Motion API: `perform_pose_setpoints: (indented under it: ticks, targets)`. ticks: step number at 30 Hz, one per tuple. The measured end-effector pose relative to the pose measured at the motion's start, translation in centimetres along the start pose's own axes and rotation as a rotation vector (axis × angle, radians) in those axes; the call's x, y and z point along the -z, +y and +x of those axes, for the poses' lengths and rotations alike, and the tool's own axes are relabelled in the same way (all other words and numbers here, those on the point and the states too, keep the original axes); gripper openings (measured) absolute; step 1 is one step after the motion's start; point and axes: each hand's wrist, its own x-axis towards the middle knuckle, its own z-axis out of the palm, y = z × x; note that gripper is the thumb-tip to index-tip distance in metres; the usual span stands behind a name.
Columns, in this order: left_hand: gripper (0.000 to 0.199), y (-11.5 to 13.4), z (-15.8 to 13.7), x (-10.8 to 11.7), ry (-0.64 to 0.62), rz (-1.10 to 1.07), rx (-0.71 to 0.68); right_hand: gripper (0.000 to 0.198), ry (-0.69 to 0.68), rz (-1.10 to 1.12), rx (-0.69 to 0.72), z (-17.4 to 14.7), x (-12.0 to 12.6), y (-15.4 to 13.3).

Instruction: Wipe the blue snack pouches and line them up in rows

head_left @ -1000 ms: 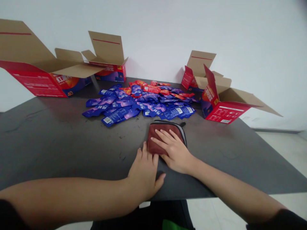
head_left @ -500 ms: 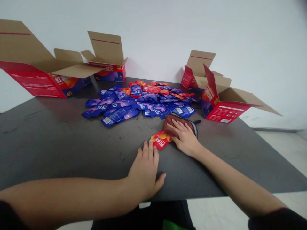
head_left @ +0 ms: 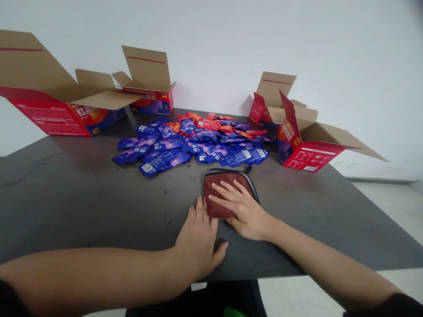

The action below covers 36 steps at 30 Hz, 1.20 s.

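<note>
A brownish-red zip pouch [head_left: 213,185] with a black-and-grey edge and a dark tab lies on the grey table. Spread flat across its top is my right hand [head_left: 246,209], pressing on it, the thumb near the lower edge. My left hand [head_left: 198,240] rests palm down on the table, fingers stretched out, with its fingertips at the pouch's lower left corner, some partly covered. The red sachet is hidden, apparently under the pouch. Beyond the pouch lies a heap of blue sachets [head_left: 161,158] and red sachets [head_left: 209,124].
Open red-and-blue cartons stand around the heap: a large left carton [head_left: 49,119], a back left carton [head_left: 153,103], a back right carton [head_left: 259,110] and a near right carton [head_left: 310,154]. Their flaps stick out. A white wall rises behind the table [head_left: 99,198].
My right hand has slid the pouch left and toward me, covering the red sachet and meeting my left fingertips. My left hand has hardly moved.
</note>
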Motion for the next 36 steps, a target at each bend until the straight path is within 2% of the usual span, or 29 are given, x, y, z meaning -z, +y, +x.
perform_pose_setpoints:
  ticks: [2,5,6,7,10,11,12,17,19,22,25,28,31,34,36]
  targets:
    - [0.074,0.0,0.0,0.0,0.001,-0.007,-0.001,0.06,-0.019,0.027,0.001,0.0,0.1,0.1]
    - [0.078,-0.1,0.1,-0.2,0.019,-0.008,0.006,0.054,0.057,-0.006,-0.232,-0.1,0.3,1.4]
    - [0.079,-0.1,0.2,-0.2,0.017,-0.006,0.009,0.055,0.076,-0.02,-0.266,-0.1,0.4,1.7]
    - [0.079,-0.1,0.2,-0.3,0.012,-0.005,0.014,0.056,0.079,-0.021,-0.243,-0.2,0.3,1.8]
    - [0.08,-0.1,0.3,-0.3,-0.019,-0.012,0.017,0.061,0.011,0.069,0.039,-0.2,0.2,1.5]
    - [0.08,0.0,0.3,-0.4,-0.024,-0.016,0.014,0.06,0.0,0.109,0.099,-0.2,0.2,1.6]
    - [0.08,0.0,0.3,-0.4,-0.022,-0.02,0.01,0.056,0.008,0.138,0.102,-0.2,0.2,1.8]
    - [0.079,-0.2,0.4,0.0,0.015,0.002,-0.008,0.044,0.113,0.095,-0.305,0.0,0.4,5.5]
    - [0.076,-0.8,1.0,0.6,0.057,0.018,-0.025,0.043,0.11,0.062,-0.376,0.0,0.5,6.6]
    - [0.066,-2.4,2.8,1.4,0.184,-0.007,-0.053,0.042,0.161,0.049,-0.381,0.1,1.0,7.3]
    - [0.056,-4.1,5.3,1.3,0.301,-0.086,-0.049,0.039,0.254,0.07,-0.352,0.0,1.8,7.6]
    - [0.054,-5.4,7.7,0.2,0.324,-0.178,-0.03,0.037,0.311,0.067,-0.423,-0.3,2.3,8.0]
    - [0.049,-6.0,9.3,-0.6,0.294,-0.295,-0.014,0.037,0.263,0.04,-0.398,-0.5,2.4,8.3]
    - [0.032,-6.2,9.8,-0.4,0.341,-0.457,0.002,0.036,0.241,0.028,-0.354,-0.6,2.3,8.4]
    - [0.02,-6.3,9.6,0.1,0.422,-0.517,-0.05,0.035,0.26,0.024,-0.368,-0.6,2.4,8.4]
